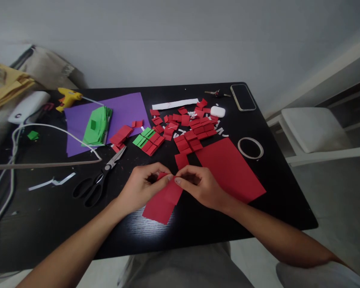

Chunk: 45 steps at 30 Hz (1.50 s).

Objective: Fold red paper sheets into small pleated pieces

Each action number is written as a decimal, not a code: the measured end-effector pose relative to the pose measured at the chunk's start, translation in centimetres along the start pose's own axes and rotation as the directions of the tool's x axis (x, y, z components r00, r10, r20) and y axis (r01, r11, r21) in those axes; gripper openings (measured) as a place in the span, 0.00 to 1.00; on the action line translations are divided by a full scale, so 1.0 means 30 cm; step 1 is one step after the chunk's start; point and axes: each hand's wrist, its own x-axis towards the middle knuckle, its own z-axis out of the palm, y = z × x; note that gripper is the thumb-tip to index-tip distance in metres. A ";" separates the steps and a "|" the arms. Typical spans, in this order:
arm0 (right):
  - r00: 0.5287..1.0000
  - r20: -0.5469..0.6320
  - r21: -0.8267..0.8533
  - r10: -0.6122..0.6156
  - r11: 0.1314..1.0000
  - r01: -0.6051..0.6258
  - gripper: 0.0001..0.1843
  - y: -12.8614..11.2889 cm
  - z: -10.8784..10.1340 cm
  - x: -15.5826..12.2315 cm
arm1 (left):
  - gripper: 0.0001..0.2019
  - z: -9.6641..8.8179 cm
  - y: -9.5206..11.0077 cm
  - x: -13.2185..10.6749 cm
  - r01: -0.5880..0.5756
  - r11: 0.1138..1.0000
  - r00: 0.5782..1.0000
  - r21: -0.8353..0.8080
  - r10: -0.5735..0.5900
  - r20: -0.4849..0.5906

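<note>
Between my hands is a piece of red paper (171, 191), pinched at its upper edge. My left hand (147, 183) grips it from the left with thumb and forefinger. From the right, my right hand (199, 185) pinches the same edge, the thumb tips nearly meeting. Another red paper strip (159, 209) lies under or joined to it; I cannot tell which. A large red sheet (231, 170) rests partly beneath my right hand and forearm. Beyond my hands are folded red pieces (188, 142) and a woven green and red square (149, 141).
Black-handled scissors (100, 178) lie left of my hands. Farther left are a purple sheet (129, 105), stacked green paper (97, 126), a yellow glue gun (68, 98) and a white cable (63, 131). A tape ring (262, 150), white earbud case (217, 111) and phone (243, 97) sit right.
</note>
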 end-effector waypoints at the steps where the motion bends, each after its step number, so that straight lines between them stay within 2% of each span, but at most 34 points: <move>1: 1.000 -0.008 0.005 -0.004 1.000 0.004 0.06 0.000 0.000 0.000 | 0.13 0.000 0.002 0.000 0.001 1.000 1.000 -0.002 -0.001 -0.009; 9: 1.000 0.020 -0.014 -0.007 1.000 0.007 0.06 -0.004 -0.004 0.003 | 0.12 0.000 0.006 0.000 -0.040 0.999 0.999 0.037 0.039 0.024; 15: 1.000 0.010 0.017 0.021 1.000 -0.021 0.07 0.000 -0.028 0.016 | 0.10 -0.011 0.007 0.004 -0.048 0.999 0.995 0.000 0.048 -0.086; 25: 0.998 -0.057 0.132 0.030 0.991 -0.022 0.10 -0.012 -0.051 0.033 | 0.13 -0.013 0.019 0.015 0.011 0.997 0.986 -0.071 -0.023 -0.162; 30: 1.000 -0.011 0.063 0.003 0.998 -0.002 0.09 -0.011 -0.024 0.018 | 0.12 -0.001 0.028 0.012 -0.016 0.998 0.992 -0.067 0.008 -0.127; 35: 0.999 -0.045 0.016 -0.021 1.000 0.022 0.09 -0.018 -0.036 0.022 | 0.11 -0.014 0.018 0.013 -0.014 0.991 0.998 -0.132 0.006 -0.065; 45: 0.995 -0.083 0.020 -0.049 0.999 0.051 0.09 -0.019 -0.048 0.032 | 0.12 -0.037 0.013 0.025 -0.034 0.982 0.998 -0.186 0.024 -0.059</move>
